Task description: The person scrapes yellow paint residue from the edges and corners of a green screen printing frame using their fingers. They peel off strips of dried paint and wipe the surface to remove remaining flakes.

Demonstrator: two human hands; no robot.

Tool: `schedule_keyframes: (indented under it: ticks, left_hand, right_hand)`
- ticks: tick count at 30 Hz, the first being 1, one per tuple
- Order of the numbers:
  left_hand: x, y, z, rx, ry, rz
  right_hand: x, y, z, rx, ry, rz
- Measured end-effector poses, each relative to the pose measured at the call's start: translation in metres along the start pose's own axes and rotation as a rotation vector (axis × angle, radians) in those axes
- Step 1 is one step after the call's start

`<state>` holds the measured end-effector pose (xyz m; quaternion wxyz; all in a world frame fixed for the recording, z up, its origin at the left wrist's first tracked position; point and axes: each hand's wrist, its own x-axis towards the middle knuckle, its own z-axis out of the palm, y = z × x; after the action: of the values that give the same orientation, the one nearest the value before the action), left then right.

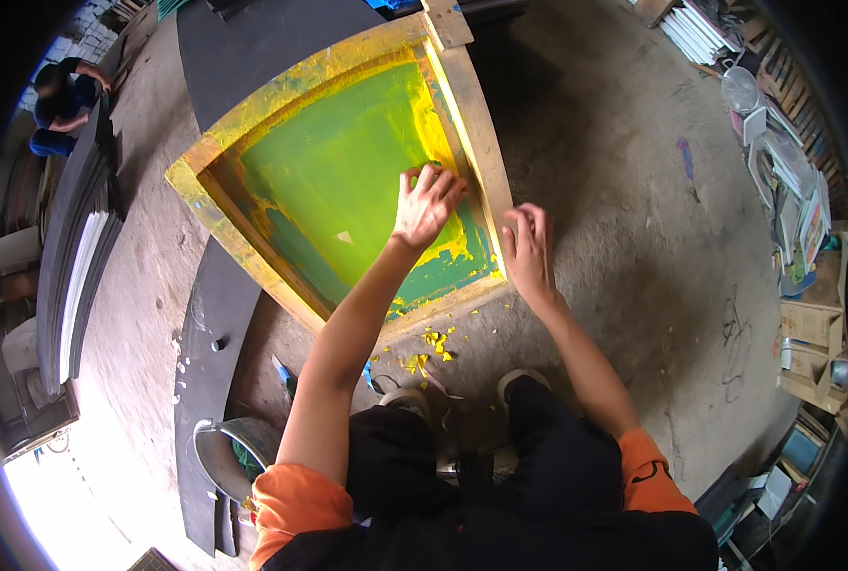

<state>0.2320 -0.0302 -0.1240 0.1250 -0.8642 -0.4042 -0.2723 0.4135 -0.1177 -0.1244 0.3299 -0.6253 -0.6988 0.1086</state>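
Observation:
A wood-framed printing screen [281, 67] with green mesh [333, 162] is tilted in front of me. Yellow paint smears its frame and the mesh's right and lower margins. My left hand [427, 205] is over the mesh near the right inner side, its fingers curled down at the yellow paint [433, 128]. Whatever lies under those fingertips is hidden. Just outside the frame's right rail [476, 133], my right hand [530, 252] has loosely bent fingers, with nothing visible in them. Yellow flakes [436, 341] are scattered on the floor below the frame's near edge.
A bucket [216, 462] with green material inside stands by my left leg. Next to the flakes is a blue-handled tool [284, 374]. Dark sheets [219, 324] lie at left, and more are stacked [77, 257] near another person [62, 105]. Boxes [814, 328] and clutter line the right.

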Motion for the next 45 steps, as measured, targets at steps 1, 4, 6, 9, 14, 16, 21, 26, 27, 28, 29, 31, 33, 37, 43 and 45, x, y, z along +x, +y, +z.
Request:
schedule_keyframes:
  ticks: [1,4,6,9,14,16,21,26,27,28,29,31,33,37,43,45]
  left_hand:
    - [-0.002,0.0,0.001,0.016,0.008,-0.099]
    - [0.025,-0.003,0.002,-0.009,0.155,-0.432]
    - [0.06,-0.015,-0.018,-0.004,0.232,-0.509]
    - [0.065,-0.02,-0.029,-0.038,0.225,-0.383]
    - [0.009,-0.001,-0.015,-0.075,-0.062,-0.103]
    - [-0.001,0.001,-0.011,-0.07,-0.091,-0.072]
    - [-0.006,0.0,-0.002,-0.015,-0.096,-0.049]
    - [-0.005,0.0,0.006,0.055,0.018,-0.005]
    - [-0.004,0.001,0.007,0.081,0.031,-0.009]
    - [-0.005,0.004,0.007,0.064,0.049,-0.05]
    - [-0.004,0.007,0.005,0.043,0.07,-0.091]
    - [0.004,0.009,0.004,0.043,0.159,-0.238]
    - [0.027,-0.001,-0.002,0.085,0.292,-0.451]
    - [0.064,-0.018,-0.031,-0.02,0.304,-0.544]
    - [0.0,-0.017,-0.021,-0.194,0.069,-0.209]
    - [-0.03,-0.002,-0.021,-0.136,-0.056,0.033]
  right_hand:
    - [0.004,-0.001,0.002,-0.038,0.056,-0.026]
    - [0.009,0.015,0.018,0.071,0.026,-0.042]
    - [0.001,0.019,0.025,0.175,-0.053,0.049]
    - [-0.002,0.02,0.029,0.192,-0.09,0.11]
    - [-0.005,0.025,0.035,0.18,-0.09,0.115]
    - [-0.01,0.027,0.038,0.185,-0.09,0.137]
    - [-0.011,0.029,0.039,0.212,-0.114,0.171]
    - [-0.011,0.03,0.043,0.238,-0.086,0.181]
    - [-0.012,0.03,0.044,0.242,-0.082,0.184]
    - [-0.013,0.03,0.046,0.233,-0.078,0.178]
    - [-0.013,0.031,0.047,0.22,-0.072,0.173]
    - [-0.014,0.034,0.048,0.212,-0.067,0.168]
    - [-0.015,0.033,0.05,0.226,-0.069,0.17]
    - [-0.011,0.034,0.046,0.215,-0.149,0.263]
    - [-0.013,0.031,0.046,0.24,-0.13,0.204]
    - [-0.017,0.038,0.048,0.286,-0.105,0.162]
